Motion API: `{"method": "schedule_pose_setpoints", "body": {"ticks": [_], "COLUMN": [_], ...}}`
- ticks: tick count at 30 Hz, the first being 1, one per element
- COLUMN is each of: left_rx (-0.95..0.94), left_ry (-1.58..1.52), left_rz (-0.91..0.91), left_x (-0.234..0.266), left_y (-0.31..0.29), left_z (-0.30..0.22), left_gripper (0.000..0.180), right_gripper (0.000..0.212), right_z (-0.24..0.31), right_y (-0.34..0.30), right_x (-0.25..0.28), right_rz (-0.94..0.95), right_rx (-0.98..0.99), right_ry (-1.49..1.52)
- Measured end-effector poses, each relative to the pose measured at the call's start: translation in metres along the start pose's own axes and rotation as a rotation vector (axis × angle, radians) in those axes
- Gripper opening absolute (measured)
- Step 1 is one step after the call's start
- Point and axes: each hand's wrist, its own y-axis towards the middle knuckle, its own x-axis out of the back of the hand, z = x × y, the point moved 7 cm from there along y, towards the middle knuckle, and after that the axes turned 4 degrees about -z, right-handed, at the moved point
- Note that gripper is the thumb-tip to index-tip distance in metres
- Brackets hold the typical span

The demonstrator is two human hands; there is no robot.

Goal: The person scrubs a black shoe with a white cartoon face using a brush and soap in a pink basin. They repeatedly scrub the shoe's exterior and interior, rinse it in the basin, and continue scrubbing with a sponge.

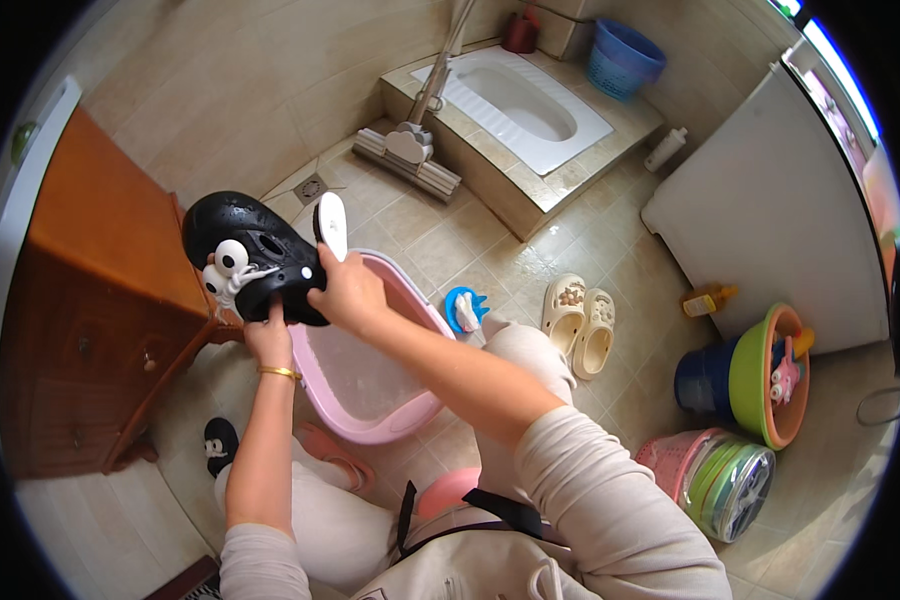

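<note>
Wet and black, a clog (288, 255) with big white cartoon eyes is held up beside the far left of the pink basin (425, 395). My left hand (268, 335), with a gold bracelet at the wrist, grips it from below, fingers partly hidden in its opening. My right hand (355, 290) is closed at the clog's heel end. Out of its fist rises a white, rounded piece with a dark edge, which looks like a brush (332, 222); its far side is hidden. Cloudy water stands in the basin between my knees.
Right of the basin lie a blue soap dish (462, 308) and cream clogs (567, 310). Several stacked tubs, including a green basin (755, 375), stand at right. A wooden cabinet (100, 270) is at left. Behind are a mop (410, 150) and a raised squat toilet (530, 110).
</note>
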Motion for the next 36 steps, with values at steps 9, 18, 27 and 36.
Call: {"method": "schedule_pose_setpoints", "body": {"ticks": [9,18,27,36], "left_rx": [-0.293,-0.173,-0.185,-0.286], "left_ry": [-0.024,-0.245,-0.276,-0.242], "left_rz": [0.189,0.374,0.565,0.657], "left_x": [-0.021,-0.027,-0.017,-0.032], "left_y": [-0.025,-0.039,-0.057,-0.057], "left_z": [-0.069,-0.081,-0.079,-0.077], "left_gripper": [0.031,0.047,0.058,0.061], "right_gripper": [0.048,0.058,0.046,0.043], "right_z": [-0.019,-0.03,-0.037,-0.05], "right_y": [0.02,0.002,-0.009,0.029], "right_x": [0.01,0.023,0.023,0.046], "right_rz": [-0.064,0.145,0.281,0.296], "right_rx": [-0.045,-0.225,-0.321,-0.225], "right_ry": [0.23,0.603,0.532,0.408]}}
